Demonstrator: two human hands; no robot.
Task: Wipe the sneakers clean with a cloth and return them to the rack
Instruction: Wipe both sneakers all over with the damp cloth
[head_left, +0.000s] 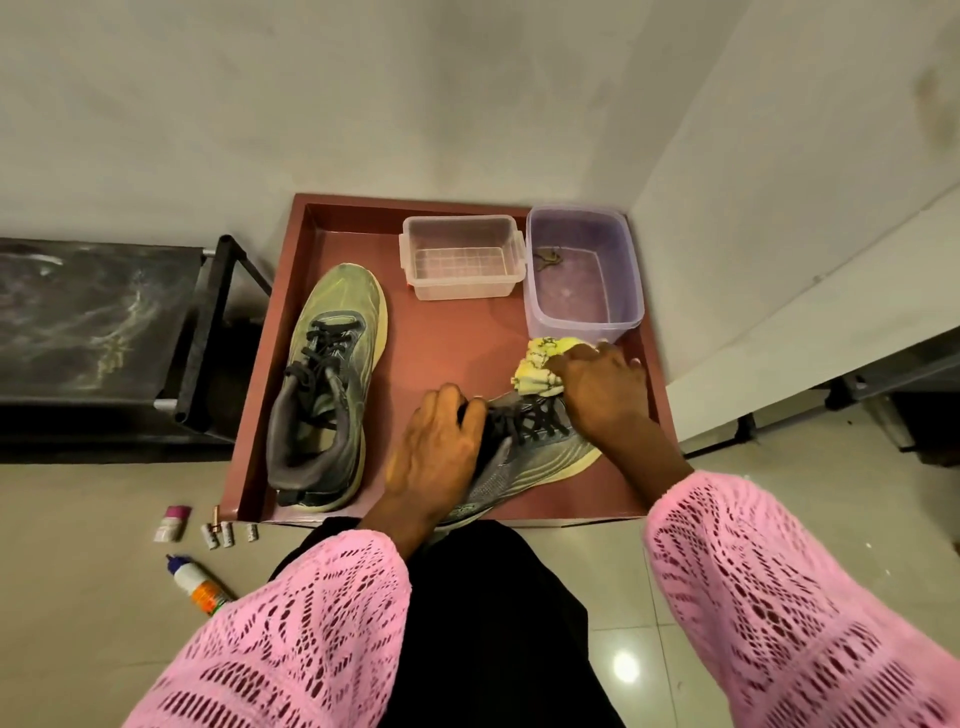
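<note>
Two grey-green sneakers with black laces lie in a reddish-brown tray (291, 332) on the floor. The left sneaker (327, 384) rests flat, toe away from me. My left hand (436, 452) grips the right sneaker (524, 457) at its collar and tongue, holding it tilted on its side. My right hand (602, 384) presses a crumpled yellow-white cloth (537, 366) against that sneaker's toe end. The dark shoe rack (98, 332) stands at the left, beside the tray.
A clear plastic box (462, 257) and a purple tub (582, 270) holding water stand at the tray's far side. On the floor at the left lie a small white bottle (200, 584), a pink-capped tube (172, 522) and small cylinders (223, 535). Walls close in behind and right.
</note>
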